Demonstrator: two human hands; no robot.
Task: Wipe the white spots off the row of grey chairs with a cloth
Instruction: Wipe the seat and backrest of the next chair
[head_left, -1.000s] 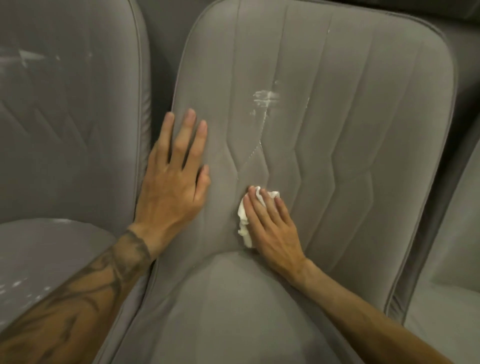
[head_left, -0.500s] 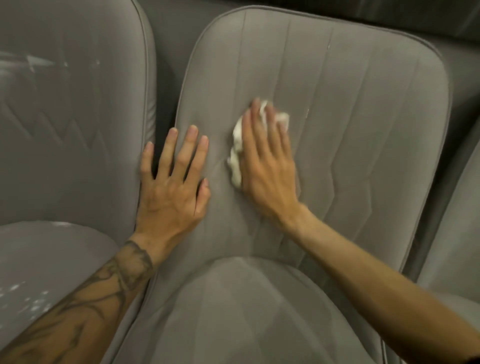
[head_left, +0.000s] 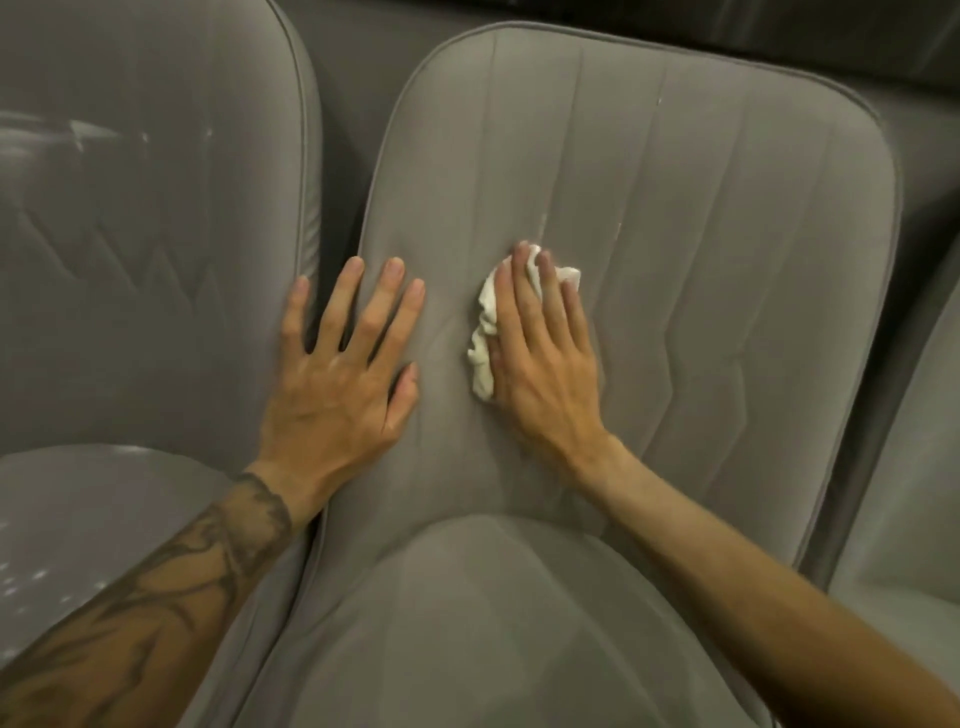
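Observation:
The middle grey chair faces me, its quilted backrest filling the view. My right hand lies flat on the backrest's centre and presses a crumpled white cloth against the fabric; the cloth shows at the fingertips and along the hand's left side. Faint white streaks remain just above the fingers. My left hand rests flat, fingers spread, on the backrest's left edge and holds nothing.
The left grey chair carries white smears on its backrest and white specks on its seat. A third chair's edge shows at the right. A narrow dark gap separates the backrests.
My right hand swept the cloth up over the white smear, then back down to the backrest's middle. The large smear is mostly gone. My left hand stayed in place.

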